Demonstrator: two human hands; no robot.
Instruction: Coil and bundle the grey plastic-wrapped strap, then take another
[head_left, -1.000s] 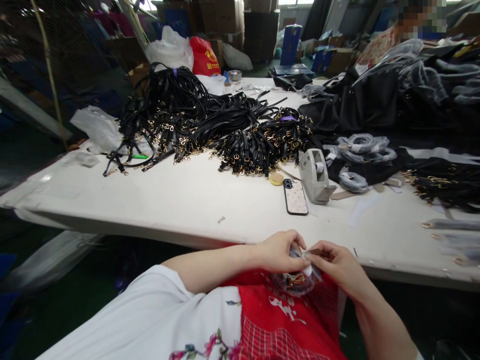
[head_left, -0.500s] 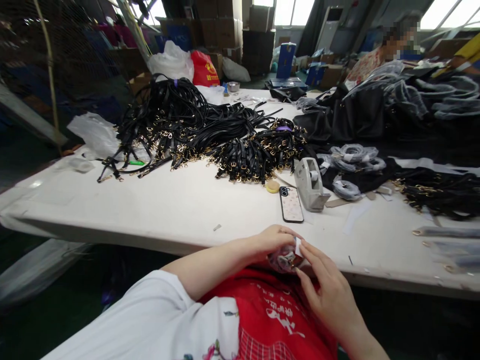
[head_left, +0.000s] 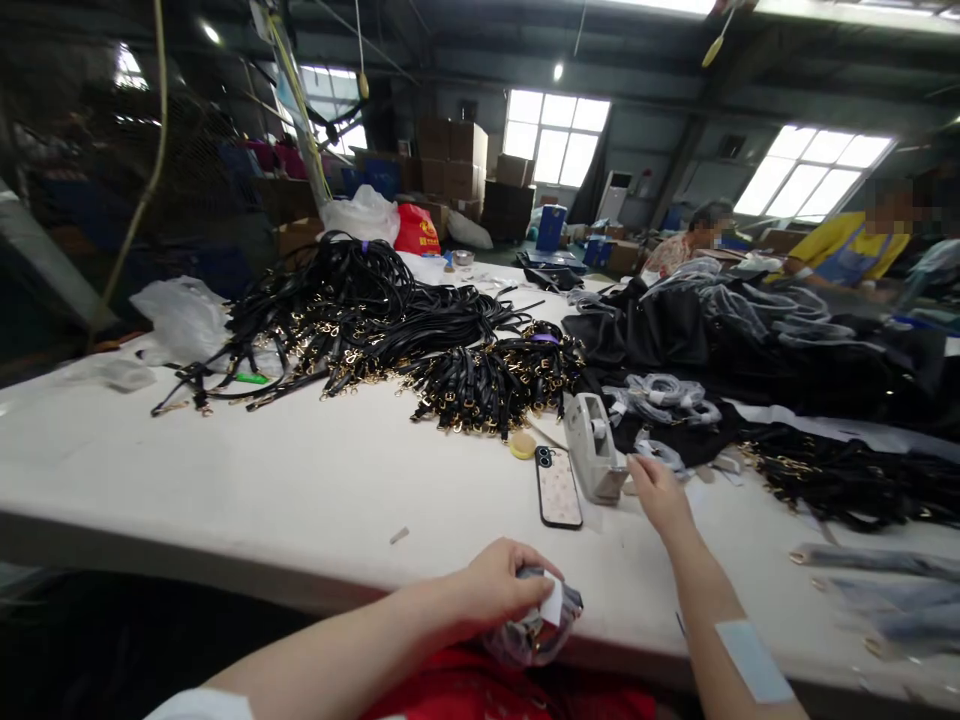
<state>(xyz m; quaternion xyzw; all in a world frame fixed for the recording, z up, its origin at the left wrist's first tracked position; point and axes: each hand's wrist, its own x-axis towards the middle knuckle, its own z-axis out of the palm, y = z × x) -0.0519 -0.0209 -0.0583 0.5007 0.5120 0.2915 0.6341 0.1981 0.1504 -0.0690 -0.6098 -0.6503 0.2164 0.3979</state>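
Observation:
My left hand [head_left: 514, 580] is closed round a small plastic-wrapped bundle [head_left: 534, 632] with a white paper band, held at the table's front edge. My right hand [head_left: 660, 495] reaches to the front end of a grey tape dispenser [head_left: 592, 450]; its fingers are pressed together there, and whatever is between them is too small to make out. A phone in a pale patterned case [head_left: 559, 490] lies left of the dispenser. Beside it sits a round yellow object [head_left: 522, 445].
Piles of black straps with gold buckles [head_left: 480, 390] cover the table's middle. Right are coiled wrapped straps [head_left: 664, 395] and black bags [head_left: 675, 320]. A white plastic bag [head_left: 184, 320] lies left. Two people [head_left: 847, 250] are behind the table.
My right hand has left the bundle and moved forward to the tape dispenser. My left hand still holds the bundle. The view has tilted up, showing more of the windows and room.

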